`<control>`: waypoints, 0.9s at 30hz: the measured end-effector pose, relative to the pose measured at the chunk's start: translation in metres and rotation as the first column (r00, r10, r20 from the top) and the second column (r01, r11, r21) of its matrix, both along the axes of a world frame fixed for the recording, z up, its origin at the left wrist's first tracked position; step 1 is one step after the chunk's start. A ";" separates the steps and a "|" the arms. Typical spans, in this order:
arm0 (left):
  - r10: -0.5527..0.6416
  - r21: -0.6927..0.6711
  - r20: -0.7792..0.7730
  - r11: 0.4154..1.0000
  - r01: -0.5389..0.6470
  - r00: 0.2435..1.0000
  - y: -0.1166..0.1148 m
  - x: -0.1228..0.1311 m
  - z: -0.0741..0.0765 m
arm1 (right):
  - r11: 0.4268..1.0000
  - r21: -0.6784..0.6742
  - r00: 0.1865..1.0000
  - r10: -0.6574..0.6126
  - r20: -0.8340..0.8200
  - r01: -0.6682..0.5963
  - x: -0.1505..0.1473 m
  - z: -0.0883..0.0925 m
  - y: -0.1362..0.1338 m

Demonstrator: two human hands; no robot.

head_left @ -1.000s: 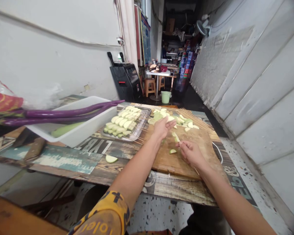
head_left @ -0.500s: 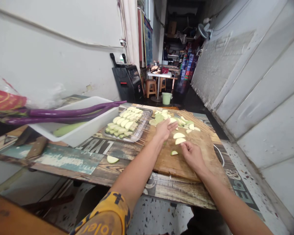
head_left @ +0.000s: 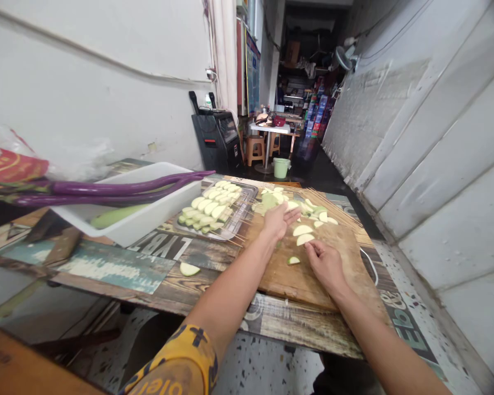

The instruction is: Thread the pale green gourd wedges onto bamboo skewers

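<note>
My left hand (head_left: 278, 220) reaches over the far part of the wooden cutting board (head_left: 284, 274), fingers stretched to the right. A pale zucchini slice (head_left: 292, 206) sits between its thumb and fingers. The thumb and fingertips of my right hand (head_left: 326, 264) pinch the edge of a half-moon zucchini slice (head_left: 305, 240). Another slice (head_left: 302, 230) lies just beyond that one; whether a skewer joins them I cannot tell. A small green-edged slice (head_left: 293, 260) rests on the board between my arms. Past my left hand is a pile of cut slices (head_left: 269, 202).
Left of the board, a clear tray (head_left: 226, 236) carries skewered slices (head_left: 208, 206). A white bin (head_left: 144, 233) holds long purple eggplants (head_left: 107, 189) and a green vegetable (head_left: 117, 216). Bamboo skewers (head_left: 333, 206) lie at the far right. One slice (head_left: 189, 269) is on the tabletop.
The view has shifted slightly, so everything sits a little lower and to the right. Both hands keep nearly the same places over the board.
</note>
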State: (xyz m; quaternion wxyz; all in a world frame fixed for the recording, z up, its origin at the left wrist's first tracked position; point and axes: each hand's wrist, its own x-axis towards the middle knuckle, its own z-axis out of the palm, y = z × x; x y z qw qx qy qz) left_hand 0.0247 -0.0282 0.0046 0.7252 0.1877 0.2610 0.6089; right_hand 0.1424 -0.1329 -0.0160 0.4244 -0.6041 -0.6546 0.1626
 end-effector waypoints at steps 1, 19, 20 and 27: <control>-0.001 -0.001 -0.001 1.000 0.001 1.000 0.000 0.000 0.000 | 1.000 0.023 0.999 -0.006 0.039 0.005 0.000 -0.001 0.000; -0.017 -0.041 0.008 0.999 0.018 1.000 -0.003 0.000 0.002 | 1.000 -0.004 0.997 -0.014 0.075 0.014 0.000 -0.001 0.002; -0.020 -0.042 0.008 0.999 0.021 1.000 -0.004 0.001 0.002 | 0.998 0.042 0.984 -0.042 0.173 0.036 0.001 -0.002 0.001; -0.026 -0.003 0.013 1.000 0.026 1.000 -0.009 0.006 0.003 | 0.992 0.114 0.950 -0.091 0.300 0.059 -0.001 -0.002 0.003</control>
